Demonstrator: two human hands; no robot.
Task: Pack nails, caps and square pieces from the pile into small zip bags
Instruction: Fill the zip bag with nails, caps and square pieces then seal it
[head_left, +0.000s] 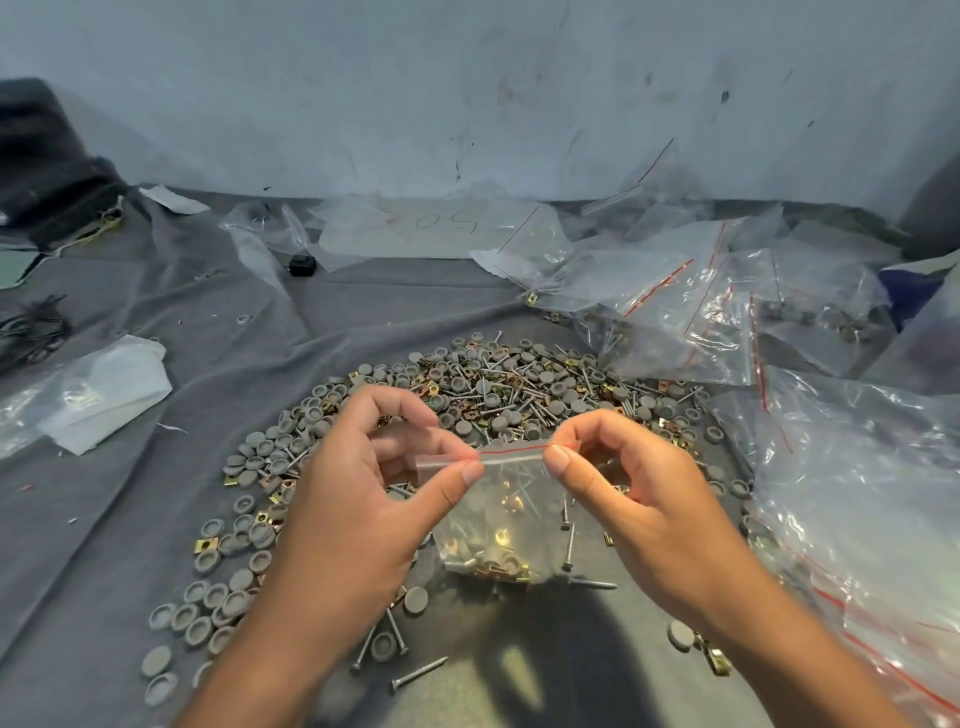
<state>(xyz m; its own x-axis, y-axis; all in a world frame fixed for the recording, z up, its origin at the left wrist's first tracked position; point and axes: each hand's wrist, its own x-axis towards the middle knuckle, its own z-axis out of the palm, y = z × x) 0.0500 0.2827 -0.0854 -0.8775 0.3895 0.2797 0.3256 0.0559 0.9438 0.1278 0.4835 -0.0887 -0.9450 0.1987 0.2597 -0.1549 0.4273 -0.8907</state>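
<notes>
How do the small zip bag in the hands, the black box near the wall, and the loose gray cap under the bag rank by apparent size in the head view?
Largest to smallest:
1. small zip bag
2. gray cap
3. black box
The cap and the box look nearly alike; the box lies much farther away, so its rank is unsure.

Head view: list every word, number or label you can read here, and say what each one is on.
"50": handwritten in red, seen upside down from here, on the pale sheet under clear plastic by the wall.
A fainter red mark left of it is too faint to read.
No print shows on the small zip bag.
</notes>
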